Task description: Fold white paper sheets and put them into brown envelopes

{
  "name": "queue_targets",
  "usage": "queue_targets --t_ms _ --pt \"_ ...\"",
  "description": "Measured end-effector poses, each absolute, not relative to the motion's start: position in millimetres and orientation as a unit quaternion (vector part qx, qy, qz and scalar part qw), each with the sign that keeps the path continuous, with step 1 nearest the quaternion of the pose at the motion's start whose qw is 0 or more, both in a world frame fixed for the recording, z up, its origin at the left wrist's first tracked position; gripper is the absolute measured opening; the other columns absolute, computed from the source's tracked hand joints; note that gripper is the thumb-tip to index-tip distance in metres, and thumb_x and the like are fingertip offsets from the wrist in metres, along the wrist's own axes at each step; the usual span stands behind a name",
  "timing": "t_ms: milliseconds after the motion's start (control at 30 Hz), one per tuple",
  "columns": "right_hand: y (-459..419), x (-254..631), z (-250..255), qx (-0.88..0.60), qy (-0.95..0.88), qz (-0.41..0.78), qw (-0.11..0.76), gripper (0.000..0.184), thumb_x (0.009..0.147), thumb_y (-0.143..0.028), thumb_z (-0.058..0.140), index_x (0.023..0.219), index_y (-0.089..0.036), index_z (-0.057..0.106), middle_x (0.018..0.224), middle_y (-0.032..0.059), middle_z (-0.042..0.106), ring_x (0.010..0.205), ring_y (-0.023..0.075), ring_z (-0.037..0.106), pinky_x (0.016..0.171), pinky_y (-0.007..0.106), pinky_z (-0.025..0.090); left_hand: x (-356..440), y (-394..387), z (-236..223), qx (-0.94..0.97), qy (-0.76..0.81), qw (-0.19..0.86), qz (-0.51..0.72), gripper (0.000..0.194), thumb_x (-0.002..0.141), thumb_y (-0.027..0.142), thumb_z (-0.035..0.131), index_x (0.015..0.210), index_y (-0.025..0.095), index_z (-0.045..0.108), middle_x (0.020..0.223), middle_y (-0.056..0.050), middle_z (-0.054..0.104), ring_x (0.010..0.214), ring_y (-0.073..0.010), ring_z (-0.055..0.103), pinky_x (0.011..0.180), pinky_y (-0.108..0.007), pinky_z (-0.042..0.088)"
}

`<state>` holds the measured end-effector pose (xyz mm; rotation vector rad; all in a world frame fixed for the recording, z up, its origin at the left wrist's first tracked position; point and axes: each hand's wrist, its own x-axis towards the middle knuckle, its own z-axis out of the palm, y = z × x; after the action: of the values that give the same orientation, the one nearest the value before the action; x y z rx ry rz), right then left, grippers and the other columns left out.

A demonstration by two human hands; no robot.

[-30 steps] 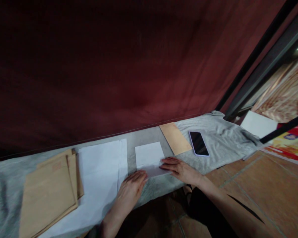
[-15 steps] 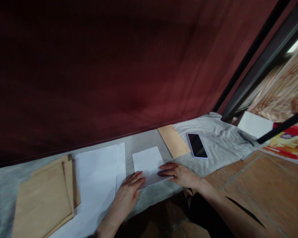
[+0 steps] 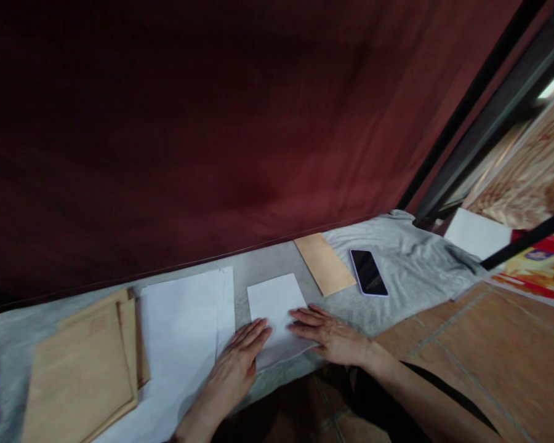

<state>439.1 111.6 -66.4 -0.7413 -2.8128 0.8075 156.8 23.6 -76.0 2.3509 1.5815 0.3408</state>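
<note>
Head view: your two hands lie flat on the small white paper

Far left of your left fingers, a brown paper stack (image 3: 80, 369) overlaps the large white sheets (image 3: 180, 326). Your left forearm crosses those sheets, so their right edge sits close to your working hand; whether you touch it, you cannot tell from here. Your left hand (image 3: 233, 363) has its fingers close together, resting on the left side of the small white paper (image 3: 274, 298), which lies under and beyond your fingertips. Your right hand (image 3: 337, 338) spreads its fingers slightly across the right side. Neither hand pinches; pressing from both sides likely steadies and flattens the sheet. Just beyond your right fingers lies a tan paper piece (image 3: 325, 264), then a phone (image 3: 368, 272) farther right, on the grey cloth (image 3: 410, 258).
</note>
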Motion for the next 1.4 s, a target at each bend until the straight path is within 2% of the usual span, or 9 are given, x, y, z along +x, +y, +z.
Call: queue_targets --t_ms 133,267,400,567,700,833,1100,1267,1400 --pt "108.7 438.1 -67.3 -0.237 -0.936 0.253 0.055 0.069 0.087 -0.019 0.065 0.151 -0.032 0.042 0.162 0.0048 0.031 0.149 0.0204 0.029 0.123 0.045 0.016 153.2 20.7 -76.2 0.824 0.533 0.159 0.109 0.085 0.070 0.000 0.054 0.147 0.034 0.044 0.161 0.001 0.032 0.149 -0.0224 0.030 0.120 -0.051 0.034" --pt "112.1 440.6 -67.0 -0.231 -0.933 0.270 0.051 0.066 0.087 -0.020 0.066 0.148 -0.036 0.046 0.160 0.0020 0.035 0.148 0.0188 0.030 0.123 0.042 0.016 134.2 24.4 -67.0 0.816 0.507 0.247 0.132 0.074 0.079 0.000 0.045 0.142 0.038 0.051 0.157 0.005 0.040 0.145 -0.0188 0.037 0.118 -0.044 0.037" --pt "113.4 441.1 -69.8 -0.231 -0.931 0.278 0.056 0.070 0.085 -0.020 0.069 0.148 -0.036 0.045 0.161 0.0017 0.033 0.149 0.0191 0.028 0.123 0.043 0.014 141.4 41.7 -55.6 0.763 0.545 0.294 0.185 0.049 0.098 0.020 0.038 0.144 0.033 0.051 0.150 0.001 0.051 0.139 -0.0194 0.046 0.115 -0.043 0.041" --pt "112.0 437.5 -69.6 -0.225 -0.931 0.279 0.065 0.067 0.087 -0.022 0.067 0.148 -0.037 0.044 0.161 0.0014 0.034 0.149 0.0187 0.028 0.124 0.043 0.013 200.7 73.6 -72.8 0.791 0.551 0.227 0.138 0.054 0.104 0.042 0.026 0.154 0.022 0.031 0.160 -0.006 0.034 0.148 -0.0152 0.032 0.120 -0.039 0.033" --pt "112.4 434.5 -70.0 -0.219 -0.935 0.265 0.083 0.070 0.086 -0.022 0.067 0.149 -0.039 0.043 0.162 -0.0002 0.032 0.150 0.0192 0.025 0.124 0.043 0.012 228.8 110.6 -90.8 0.837 0.516 0.161 0.081 0.053 0.105 0.042 0.022 0.153 0.023 0.033 0.161 -0.007 0.033 0.150 -0.0150 0.024 0.123 -0.043 0.025" --pt "113.4 434.6 -74.1 -0.235 -0.932 0.269 0.057 0.067 0.087 -0.025 0.067 0.149 -0.035 0.044 0.162 0.0027 0.031 0.150 0.0204 0.025 0.124 0.042 0.014 221.4 145.7 -99.4 0.857 0.500 0.091 0.083 0.052 0.105 0.039 0.024 0.154 0.024 0.032 0.162 -0.007 0.032 0.151 -0.0172 0.022 0.124 -0.045 0.021" --pt "118.0 436.1 -77.6 -0.224 -0.930 0.281 0.073 0.061 0.088 -0.034 0.068 0.147 -0.033 0.048 0.160 0.0045 0.034 0.149 0.0217 0.029 0.122 0.043 0.017 168.8 140.0 -108.1 0.795 0.599 0.009 0.093 0.057 0.103 0.042 0.027 0.154 0.018 0.033 0.158 -0.012 0.038 0.150 -0.0232 0.027 0.121 -0.049 0.025" --pt "134.2 439.6 -79.9 -0.204 -0.927 0.306 0.070 0.053 0.082 -0.033 0.078 0.132 -0.031 0.063 0.151 0.0058 0.050 0.142 0.0211 0.041 0.120 0.042 0.026 152.7 86.6 -102.0 0.785 0.611 0.055 0.087 0.055 0.102 0.041 0.033 0.153 0.021 0.035 0.158 -0.011 0.039 0.149 -0.0241 0.028 0.118 -0.052 0.032" --pt "142.1 441.0 -80.9 -0.192 -0.924 0.316 0.099 0.043 0.082 -0.024 0.077 0.124 -0.030 0.070 0.143 0.0044 0.059 0.135 0.0198 0.051 0.117 0.039 0.033 146.3 30.0 -85.1 0.788 0.575 0.184 0.120 0.050 0.100 0.024 0.034 0.149 0.031 0.042 0.157 -0.002 0.041 0.146 -0.0185 0.035 0.118 -0.046 0.034"
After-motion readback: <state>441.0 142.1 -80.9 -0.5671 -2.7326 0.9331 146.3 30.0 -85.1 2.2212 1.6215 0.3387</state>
